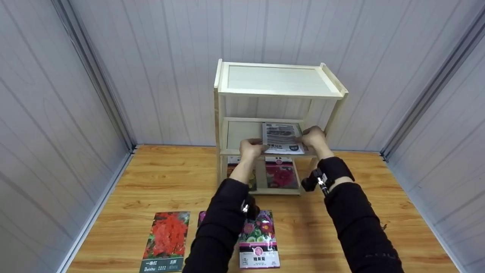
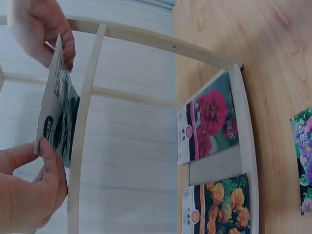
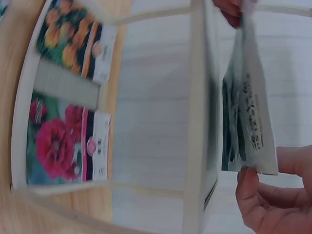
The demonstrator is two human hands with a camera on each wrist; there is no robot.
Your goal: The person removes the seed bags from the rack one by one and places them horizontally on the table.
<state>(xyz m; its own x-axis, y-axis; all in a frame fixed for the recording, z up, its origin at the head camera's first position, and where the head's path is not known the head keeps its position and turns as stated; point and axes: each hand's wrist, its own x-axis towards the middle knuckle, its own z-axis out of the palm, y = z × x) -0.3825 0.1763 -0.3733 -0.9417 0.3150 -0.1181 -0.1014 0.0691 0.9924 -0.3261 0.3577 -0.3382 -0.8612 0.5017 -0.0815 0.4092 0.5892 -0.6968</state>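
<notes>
A grey-and-white seed packet [image 1: 282, 137] with printed text lies over the right part of the wooden rack's middle shelf [image 1: 242, 132]. My left hand [image 1: 251, 149] pinches its near left corner between thumb and fingers. On the other side my right hand [image 1: 313, 137] pinches the right edge. Seen in the left wrist view, the packet [image 2: 59, 105] is tilted up from the shelf board, bowing slightly between both hands. Below, on the bottom shelf, are a packet with a magenta flower [image 2: 212, 117] and one with orange flowers [image 2: 226, 204].
On the wooden floor in front lie a red-flower packet [image 1: 166, 237], a mixed-flower packet [image 1: 258, 239] and another packet [image 1: 202, 217] mostly hidden by my left sleeve. The rack's top shelf [image 1: 278, 79] overhangs the hands. Pale panel walls [image 1: 182, 49] stand behind and at both sides.
</notes>
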